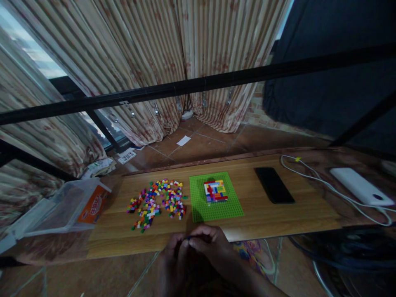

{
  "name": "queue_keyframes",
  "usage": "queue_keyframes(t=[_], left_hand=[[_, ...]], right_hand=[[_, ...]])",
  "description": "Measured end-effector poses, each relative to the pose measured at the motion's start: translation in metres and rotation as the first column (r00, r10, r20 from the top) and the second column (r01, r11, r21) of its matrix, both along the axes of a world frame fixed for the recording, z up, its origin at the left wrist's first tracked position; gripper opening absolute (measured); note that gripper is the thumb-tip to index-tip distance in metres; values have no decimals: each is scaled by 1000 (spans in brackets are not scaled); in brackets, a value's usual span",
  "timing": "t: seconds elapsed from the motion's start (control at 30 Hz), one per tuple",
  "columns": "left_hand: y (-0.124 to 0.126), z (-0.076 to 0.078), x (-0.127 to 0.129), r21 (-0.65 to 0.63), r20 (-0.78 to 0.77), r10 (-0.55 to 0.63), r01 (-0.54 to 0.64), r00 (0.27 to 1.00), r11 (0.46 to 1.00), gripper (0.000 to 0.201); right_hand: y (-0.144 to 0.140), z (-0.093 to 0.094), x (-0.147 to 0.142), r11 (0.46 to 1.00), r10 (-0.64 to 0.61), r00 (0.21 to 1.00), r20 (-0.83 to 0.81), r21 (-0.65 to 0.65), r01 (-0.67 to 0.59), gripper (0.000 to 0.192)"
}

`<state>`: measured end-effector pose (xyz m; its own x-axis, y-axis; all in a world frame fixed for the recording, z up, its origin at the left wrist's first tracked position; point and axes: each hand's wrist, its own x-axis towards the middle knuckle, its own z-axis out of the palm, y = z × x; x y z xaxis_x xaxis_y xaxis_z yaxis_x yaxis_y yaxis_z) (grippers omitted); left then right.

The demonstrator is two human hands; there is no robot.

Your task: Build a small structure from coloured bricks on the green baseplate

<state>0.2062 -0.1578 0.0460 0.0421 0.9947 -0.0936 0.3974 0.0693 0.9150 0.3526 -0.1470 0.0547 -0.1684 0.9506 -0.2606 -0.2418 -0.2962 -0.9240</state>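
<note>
1. One square green studded plastic baseplate (216, 206) flat on the wooden tabletop (278, 222), at the centre of the board.
2. One small multicoloured block of joined bricks (215, 191) on that baseplate, toward its 12 o'clock edge.
3. One loose scatter of small multicoloured plastic bricks (157, 202), too many and too small to count, at 9 o'clock of the baseplate, just beside it.
4. One flat black phone (274, 185) at 3 o'clock of the baseplate, apart from it.
5. One white oblong power bank (360, 185) further out at 3 o'clock, with one white cable (324, 183) looping between it and the phone.
6. One clear plastic tub with an orange label (71, 206) at 9 o'clock, off the end of the board.
7. Two hands at 6 o'clock of the baseplate, over the near table edge, pressed together.
8. Left hand (175, 258) curled, fingers bent inward toward the right.
9. Right hand (213, 247) arched, fingertips (194, 238) meeting the left's.
10. One tiny dark blue piece (188, 238) pinched between both sets of fingertips; shape too small to tell.
</note>
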Motion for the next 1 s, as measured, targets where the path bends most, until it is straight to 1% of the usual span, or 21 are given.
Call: queue_keyframes(t=[0.07, 0.17, 0.23, 0.27, 0.37, 0.43, 0.53, 0.6, 0.67, 0.73, 0.8, 0.9, 1.0], left_hand=[[-2, -1, 5, -20, 17, 1, -1, 1000, 1000, 26], [-5, -4, 15, -84, 122, 16, -5, 992, 996, 30], [-7, -8, 22, -126, 170, 24, -2, 985, 992, 31], [-8, -11, 24, -135, 170, 23, 0, 985, 991, 31], [-9, -18, 27, -108, 115, 26, -13, 993, 994, 34], [-4, -18, 23, -58, 46, 54, -51, 997, 997, 33], [17, -9, 7, 30, -116, 119, -116, 986, 993, 30], [37, -4, -10, 83, -205, 141, -127, 968, 988, 27], [60, -4, -27, 178, -321, 157, -103, 934, 979, 24], [79, -9, -40, 254, -470, 171, -53, 866, 966, 22], [94, -16, -49, 298, -571, 183, -6, 800, 955, 21], [107, -25, -52, 281, -685, 181, 27, 706, 959, 20], [115, -29, -50, 241, -764, 175, 23, 621, 970, 21]], right_hand=[[-5, -1, 5, 1000, -18, 999, 40, 11, 17, 14], [-13, -6, 9, 997, -36, 996, 86, 69, 30, 16], [-16, -11, 10, 993, -45, 993, 108, 112, 33, 18], [-17, -13, 11, 991, -58, 992, 116, 124, 43, 19], [-15, -19, 16, 989, -116, 989, 95, 107, 106, 26], [-9, -19, 23, 989, -138, 990, 30, 63, 136, 31], [1, -14, 43, 978, -209, 974, -86, -14, 209, 38], [7, -12, 59, 961, -276, 956, -102, -46, 273, 42], [12, -12, 75, 948, -317, 945, -79, -45, 315, 43], [16, -16, 89, 927, -374, 926, -55, -31, 373, 42], [20, -21, 99, 897, -441, 897, -30, -2, 441, 41], [27, -28, 107, 863, -504, 862, 43, 52, 502, 37], [39, -30, 108, 852, -523, 837, 165, 144, 504, 32]])
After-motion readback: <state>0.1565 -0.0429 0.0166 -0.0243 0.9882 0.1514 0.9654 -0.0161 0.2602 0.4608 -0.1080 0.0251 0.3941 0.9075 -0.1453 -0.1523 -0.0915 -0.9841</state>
